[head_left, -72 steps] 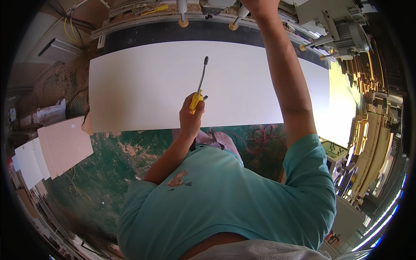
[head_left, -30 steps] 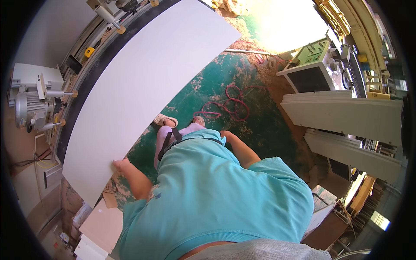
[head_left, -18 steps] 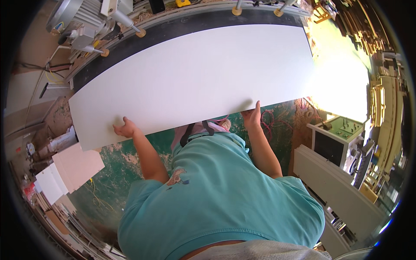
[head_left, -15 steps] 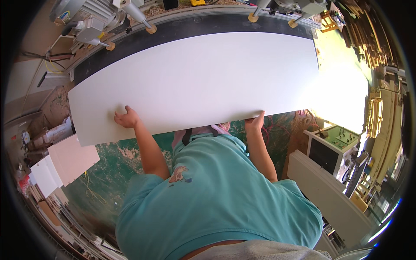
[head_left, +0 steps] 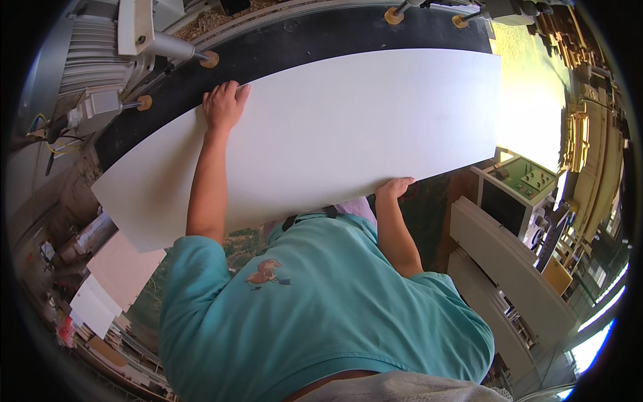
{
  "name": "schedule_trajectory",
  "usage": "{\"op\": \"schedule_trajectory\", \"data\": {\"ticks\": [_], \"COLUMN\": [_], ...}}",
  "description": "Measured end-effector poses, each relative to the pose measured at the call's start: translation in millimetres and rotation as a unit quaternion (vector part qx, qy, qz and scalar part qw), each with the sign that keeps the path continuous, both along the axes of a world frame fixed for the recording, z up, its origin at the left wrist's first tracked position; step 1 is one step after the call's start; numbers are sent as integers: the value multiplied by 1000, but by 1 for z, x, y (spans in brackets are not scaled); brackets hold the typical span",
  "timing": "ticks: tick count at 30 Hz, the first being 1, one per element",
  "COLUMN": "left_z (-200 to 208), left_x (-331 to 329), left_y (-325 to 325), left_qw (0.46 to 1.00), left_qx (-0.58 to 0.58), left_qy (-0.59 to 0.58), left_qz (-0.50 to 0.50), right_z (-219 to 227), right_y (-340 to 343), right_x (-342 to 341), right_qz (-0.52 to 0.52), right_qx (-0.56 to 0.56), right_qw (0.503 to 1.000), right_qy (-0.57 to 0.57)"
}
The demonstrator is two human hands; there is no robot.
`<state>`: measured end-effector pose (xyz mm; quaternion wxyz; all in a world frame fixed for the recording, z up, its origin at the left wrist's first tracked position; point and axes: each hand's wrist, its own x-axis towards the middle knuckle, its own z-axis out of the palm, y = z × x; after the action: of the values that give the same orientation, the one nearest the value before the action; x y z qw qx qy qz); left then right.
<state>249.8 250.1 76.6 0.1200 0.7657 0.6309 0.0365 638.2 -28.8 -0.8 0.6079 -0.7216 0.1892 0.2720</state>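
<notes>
White board (head_left: 348, 127) lies under both hands, over a black machine bed (head_left: 301, 45)

The board stretches crosswise in front of the person's waist, with a strip of the bed showing beyond its far edge. The left hand (head_left: 226, 107) reaches across to that far edge, toward the left end; its fingers are slightly spread and extend past the edge, thumb apart. Whether they clamp the board, I cannot tell. The right hand (head_left: 394, 188) is at the near edge, right of the waist, partly bent. Its fingers are largely hidden, so how tightly it grips is unclear.

A ribbed motor (head_left: 94, 53) stands beyond the bed at far left, near a round tan pad (head_left: 209, 59) on a rod. To the right are a green-topped box (head_left: 528, 178) and leaning pale panels (head_left: 499, 258).
</notes>
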Motion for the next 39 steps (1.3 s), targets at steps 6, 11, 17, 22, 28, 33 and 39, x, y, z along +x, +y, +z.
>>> {"op": "schedule_trajectory", "data": {"ticks": [6, 11, 17, 22, 28, 33, 39], "left_z": [51, 71, 71, 108, 149, 200, 163], "left_x": [19, 44, 40, 56, 19, 36, 40], "left_y": [34, 6, -103, -248, -359, -467, -574], "left_qw": [979, 985, 999, 997, 989, 939, 862], "left_qx": [-196, -154, -29, 59, 136, 197, 143], "left_qy": [53, 64, 21, 21, -47, -281, -484], "left_qz": [22, 33, -19, -48, -45, -17, 37], "right_z": [-17, 10, -51, 8, 102, 256, 251], "right_y": [-7, -23, -126, -233, -336, -450, -562], "right_x": [3, 14, 44, 79, 128, 125, 61], "right_qz": [-32, -65, -30, -45, -42, 27, -29], "right_qx": [49, 54, 115, 190, 285, 434, 414], "right_qw": [997, 977, 985, 980, 957, 893, 887], "right_qy": [54, 195, 128, 38, 16, -119, -202]}}
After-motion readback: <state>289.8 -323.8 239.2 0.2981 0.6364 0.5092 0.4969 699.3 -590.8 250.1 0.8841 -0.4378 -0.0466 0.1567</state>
